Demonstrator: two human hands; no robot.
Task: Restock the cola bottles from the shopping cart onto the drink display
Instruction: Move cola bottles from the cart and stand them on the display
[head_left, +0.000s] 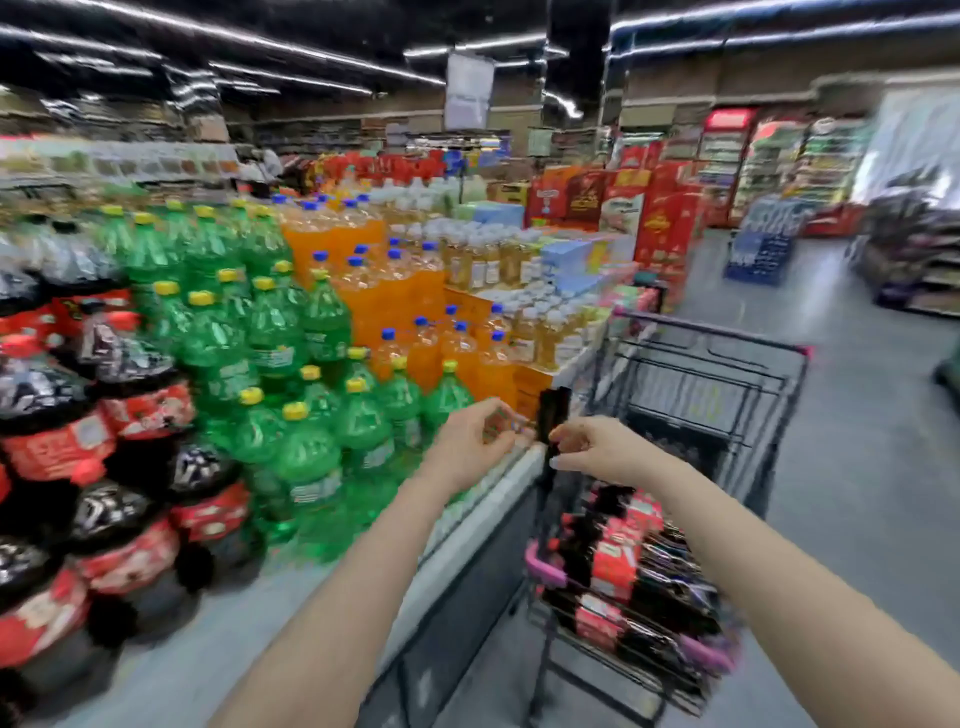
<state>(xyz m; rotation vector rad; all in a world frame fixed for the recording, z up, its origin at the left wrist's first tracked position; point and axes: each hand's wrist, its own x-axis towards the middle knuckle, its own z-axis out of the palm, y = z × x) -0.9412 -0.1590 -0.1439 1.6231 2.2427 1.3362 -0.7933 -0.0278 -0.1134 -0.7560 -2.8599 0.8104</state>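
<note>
Cola bottles (618, 566) with red labels lie in the near basket of a black wire shopping cart (711, 364) at the lower right. More cola bottles (119, 415) are stacked on the drink display (467, 525) at the left. My left hand (470, 449) hovers over the display's front edge, fingers curved and apart, holding nothing. My right hand (597, 449) hangs above the cart's bottles with its fingers curled in. Its fingertips are at a black upright post (555, 413) at the cart's corner. The whole view is motion-blurred.
Green bottles (291, 395) and orange drink bottles (395, 291) fill the display beyond the cola. Red boxes (654, 218) are stacked further back. A grey aisle floor (857, 467) runs along the right of the cart, with shelves (924, 260) at the far right.
</note>
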